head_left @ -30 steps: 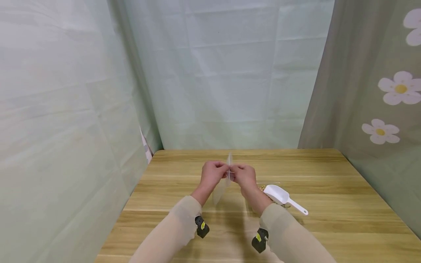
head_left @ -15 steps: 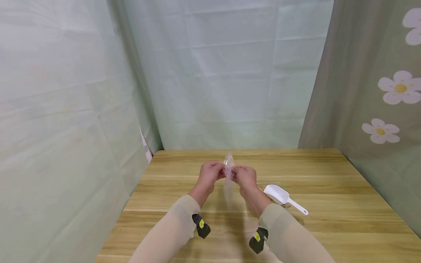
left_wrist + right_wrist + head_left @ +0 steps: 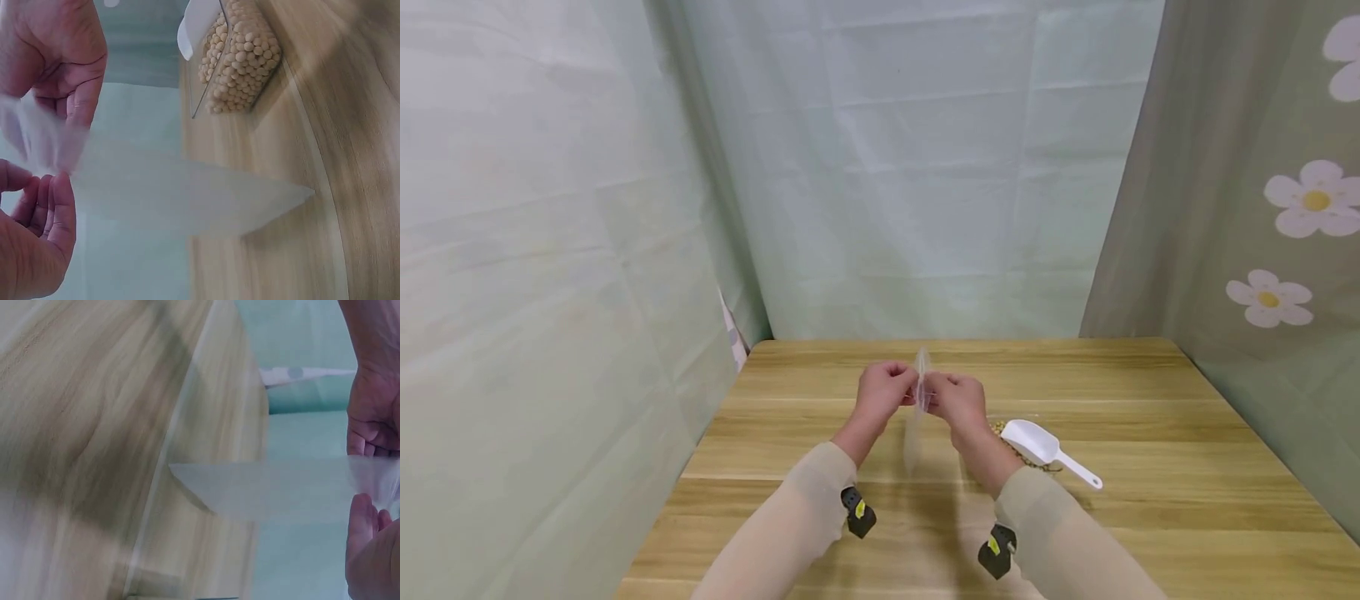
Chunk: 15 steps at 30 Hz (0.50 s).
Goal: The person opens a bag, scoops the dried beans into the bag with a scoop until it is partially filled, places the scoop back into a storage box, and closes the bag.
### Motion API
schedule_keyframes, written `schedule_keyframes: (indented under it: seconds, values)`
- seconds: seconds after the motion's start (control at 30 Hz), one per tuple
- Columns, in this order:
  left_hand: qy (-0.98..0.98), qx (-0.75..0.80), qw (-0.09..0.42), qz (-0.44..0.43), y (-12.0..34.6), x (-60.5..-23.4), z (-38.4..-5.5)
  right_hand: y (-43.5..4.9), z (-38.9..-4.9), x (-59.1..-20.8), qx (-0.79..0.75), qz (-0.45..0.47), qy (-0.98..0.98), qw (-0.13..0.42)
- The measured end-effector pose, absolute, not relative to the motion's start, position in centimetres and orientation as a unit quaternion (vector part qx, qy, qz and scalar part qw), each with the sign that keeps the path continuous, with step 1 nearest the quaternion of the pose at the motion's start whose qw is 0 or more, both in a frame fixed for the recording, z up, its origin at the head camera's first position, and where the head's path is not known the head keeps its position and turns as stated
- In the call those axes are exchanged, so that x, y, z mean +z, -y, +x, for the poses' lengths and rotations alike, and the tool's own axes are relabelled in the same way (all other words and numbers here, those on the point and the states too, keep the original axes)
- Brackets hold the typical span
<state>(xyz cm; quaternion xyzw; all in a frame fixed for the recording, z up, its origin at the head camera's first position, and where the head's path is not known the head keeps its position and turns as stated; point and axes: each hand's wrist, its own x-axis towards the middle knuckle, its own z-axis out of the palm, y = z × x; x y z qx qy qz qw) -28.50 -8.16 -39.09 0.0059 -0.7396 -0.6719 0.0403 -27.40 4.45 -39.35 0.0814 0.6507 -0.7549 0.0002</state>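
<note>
Over the middle of the table, a clear plastic bag [image 3: 187, 194] hangs on edge between both hands. My left hand [image 3: 880, 390] pinches the bag's upper part from the left side. Facing it, my right hand [image 3: 958, 400] pinches the opposite side of that same upper part. The bag's lower end tapers to a corner low over the wood in both wrist views, and nothing shows inside it. Fingertips of the two hands are close together; the film between them is blurred in the left wrist view.
Beside my right forearm, a clear container [image 3: 247, 75] of round, pale beans stands on the wooden table [image 3: 760, 517]. A white scoop [image 3: 1033, 442] lies across it, handle pointing right and toward me. Pale curtains [image 3: 925, 167] close off the back and sides.
Both hands stay in nearly the same place. The bag's top was wrinkled and wider half a second ago and now looks narrower. Its lower part has swung slightly from side to side.
</note>
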Motion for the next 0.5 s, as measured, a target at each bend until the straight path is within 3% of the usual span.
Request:
schedule_keyframes:
  seconds: [0.5]
  values:
    - [0.781, -0.623, 0.043, 0.003, 8.12, -38.51, -28.57, -4.83, -27.59, -38.96, -0.721, 0.079, -0.688, -0.014]
